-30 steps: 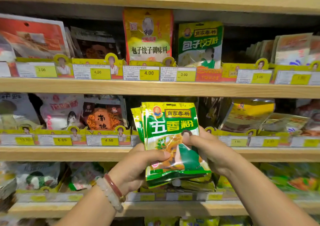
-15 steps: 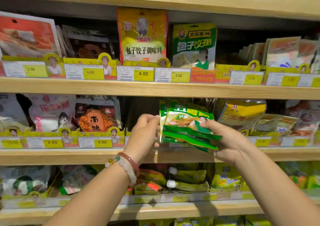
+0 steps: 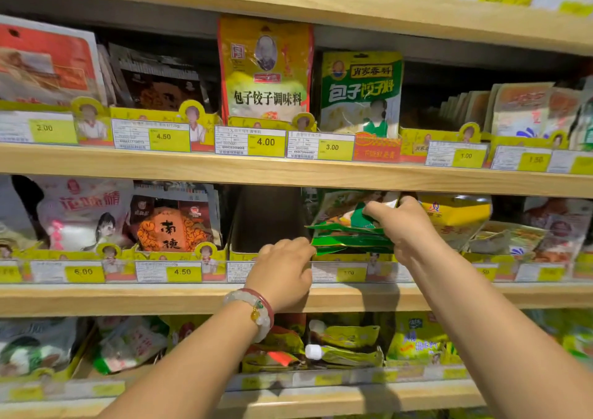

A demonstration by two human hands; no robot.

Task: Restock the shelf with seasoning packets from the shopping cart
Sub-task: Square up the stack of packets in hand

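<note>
Presently the right hand (image 3: pixel 405 226) grips a stack of green foil seasoning packets (image 3: pixel 348 230), tilted into the middle wooden shelf (image 3: pixel 128 300); left hand (image 3: pixel 282 271), fingers loosely curled, touches the stack's near-left corner.

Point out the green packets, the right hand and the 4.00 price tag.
green packets (image 3: pixel 349 240): head view, front edge of stack.
right hand (image 3: pixel 406 226): head view, back of hand.
4.00 price tag (image 3: pixel 265 142): head view, yellow price panel.

yellow price tags (image 3: pixel 265 142), beaded bracelet (image 3: pixel 256 312)
</note>
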